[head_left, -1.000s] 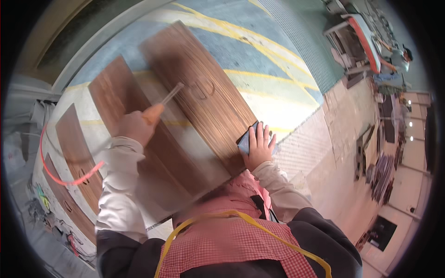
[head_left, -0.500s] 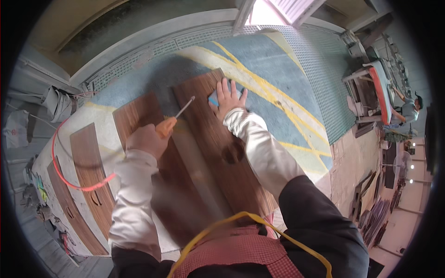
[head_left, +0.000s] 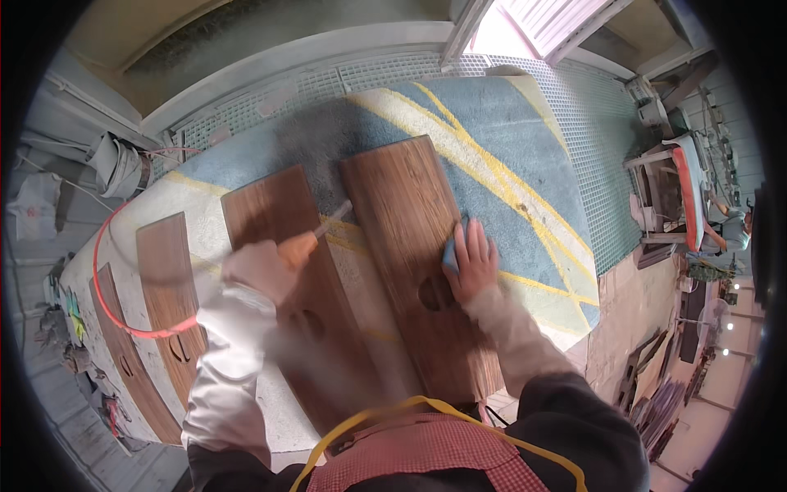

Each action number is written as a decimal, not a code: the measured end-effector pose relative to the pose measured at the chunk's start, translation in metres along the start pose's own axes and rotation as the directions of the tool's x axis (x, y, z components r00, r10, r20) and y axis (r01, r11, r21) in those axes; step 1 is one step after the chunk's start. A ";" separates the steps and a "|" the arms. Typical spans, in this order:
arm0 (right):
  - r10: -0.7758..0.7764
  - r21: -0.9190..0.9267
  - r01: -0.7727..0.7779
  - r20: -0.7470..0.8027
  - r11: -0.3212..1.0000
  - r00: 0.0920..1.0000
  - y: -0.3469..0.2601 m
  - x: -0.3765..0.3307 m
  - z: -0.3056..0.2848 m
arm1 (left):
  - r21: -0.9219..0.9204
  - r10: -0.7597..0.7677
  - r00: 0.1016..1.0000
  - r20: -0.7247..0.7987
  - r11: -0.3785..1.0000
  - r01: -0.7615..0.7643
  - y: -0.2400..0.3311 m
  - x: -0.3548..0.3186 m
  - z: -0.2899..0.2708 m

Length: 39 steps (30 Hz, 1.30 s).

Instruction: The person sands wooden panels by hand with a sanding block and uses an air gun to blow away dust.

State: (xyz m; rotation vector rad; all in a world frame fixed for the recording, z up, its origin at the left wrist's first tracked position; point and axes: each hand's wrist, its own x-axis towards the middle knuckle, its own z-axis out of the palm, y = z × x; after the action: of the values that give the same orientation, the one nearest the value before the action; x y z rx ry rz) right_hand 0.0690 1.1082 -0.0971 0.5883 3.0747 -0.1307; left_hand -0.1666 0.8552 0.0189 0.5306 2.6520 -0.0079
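My left hand [head_left: 256,272] is closed round the orange handle of an air blow gun [head_left: 300,248]. Its thin metal nozzle points up and right, at the left edge of a dark brown wood-grain panel [head_left: 398,205]. My right hand [head_left: 475,261] lies at that panel's right edge, beside a half-round dark cutout, gripping a small blue sanding block [head_left: 449,256]; the palm and fingers mostly hide the block. A second brown panel [head_left: 275,209] lies under my left hand, with a similar cutout.
Two narrower brown panels [head_left: 164,254] with curved cutouts lie farther left. A red hose [head_left: 100,283] loops over them. Beneath everything spreads a blue and cream carpet [head_left: 525,131] with yellow stripes. Another person [head_left: 738,228] is at the far right, near a red-edged table [head_left: 684,193].
My right hand has slid with the block along the panel's right edge toward me, down to beside the cutout. The blow gun stays in my left hand, its nozzle slightly lower.
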 end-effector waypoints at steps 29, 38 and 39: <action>-0.547 0.217 0.521 0.531 0.826 0.647 0.011 0.350 -0.005 | -0.143 0.443 0.896 0.031 0.889 -0.434 0.087 0.020 0.097; -0.580 0.139 0.577 0.391 0.805 0.715 -0.116 0.324 -0.002 | -0.089 0.487 0.853 -0.188 0.856 -0.509 0.090 0.022 0.110; -0.546 0.122 0.566 0.485 0.815 0.683 -0.133 0.324 -0.005 | -0.087 0.490 0.851 -0.188 0.855 -0.512 0.089 0.022 0.111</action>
State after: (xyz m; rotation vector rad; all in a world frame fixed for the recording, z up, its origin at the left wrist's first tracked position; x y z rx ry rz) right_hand -0.2814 1.1047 -0.0896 -0.3712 2.6074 -0.1896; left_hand -0.1064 0.9362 -0.0842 1.2082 2.5528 0.3837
